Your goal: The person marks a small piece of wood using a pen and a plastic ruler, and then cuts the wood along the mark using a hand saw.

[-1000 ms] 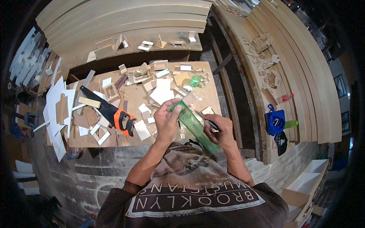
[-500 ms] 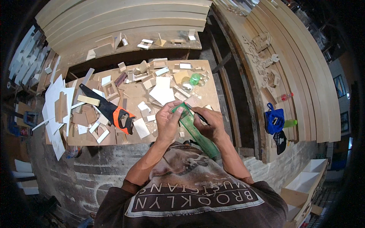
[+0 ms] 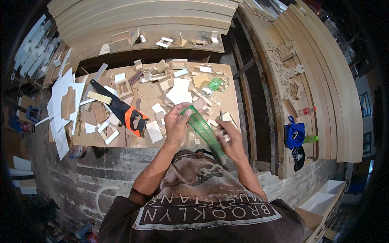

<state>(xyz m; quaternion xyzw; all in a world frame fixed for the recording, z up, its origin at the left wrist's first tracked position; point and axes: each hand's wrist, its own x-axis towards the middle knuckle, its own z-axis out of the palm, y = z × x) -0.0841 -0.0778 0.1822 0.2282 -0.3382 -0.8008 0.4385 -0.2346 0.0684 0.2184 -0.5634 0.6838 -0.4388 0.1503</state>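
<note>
A translucent green plastic ruler (image 3: 204, 130) slants over the near edge of the table, its far end pinched between the thumb and fingers of my left hand (image 3: 176, 124). Beside the ruler's lower part is my right hand (image 3: 231, 139), closed around a slim dark pencil (image 3: 221, 114) whose tip points away from me. Whether the right fingers also touch the ruler I cannot tell. Beyond my hands, a white sheet (image 3: 179, 91) and small wood blocks lie on the table (image 3: 152, 91).
A handsaw (image 3: 117, 106) with an orange and black handle lies left on the table, near white boards (image 3: 60, 117). A crumpled green plastic bottle (image 3: 214, 84) is at the far right. Stacked planks (image 3: 142, 18) stand behind; a blue bag (image 3: 294, 133) is on the right bench.
My right hand has moved down and away from the ruler's far end, and the pencil now points forward. The ruler shows more of its face. The view has shifted slightly.
</note>
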